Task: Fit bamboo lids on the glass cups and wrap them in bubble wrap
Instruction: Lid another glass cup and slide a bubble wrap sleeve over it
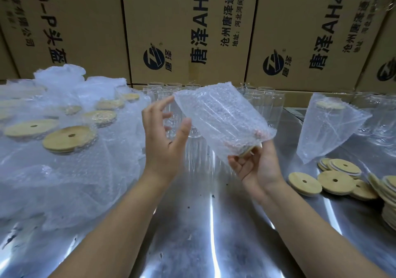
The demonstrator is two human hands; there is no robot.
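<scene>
Both arms are bare from the near edge to the fingertips. The left forearm (pixel 120 224) and right forearm (pixel 310 230) are slim and smooth. The left hand (pixel 165 140) has long fingers, a short-cut nail on the thumb (pixel 186 125) and a small dark mark (pixel 170 143) on the palm by the thumb's base. The right hand (pixel 255 168) shows plain palm creases.

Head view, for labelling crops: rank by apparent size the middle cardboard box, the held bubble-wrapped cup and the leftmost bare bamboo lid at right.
1. middle cardboard box
2. bubble-wrapped cup, helped by nearness to the camera
3. bamboo lid, clearly smallest
</scene>
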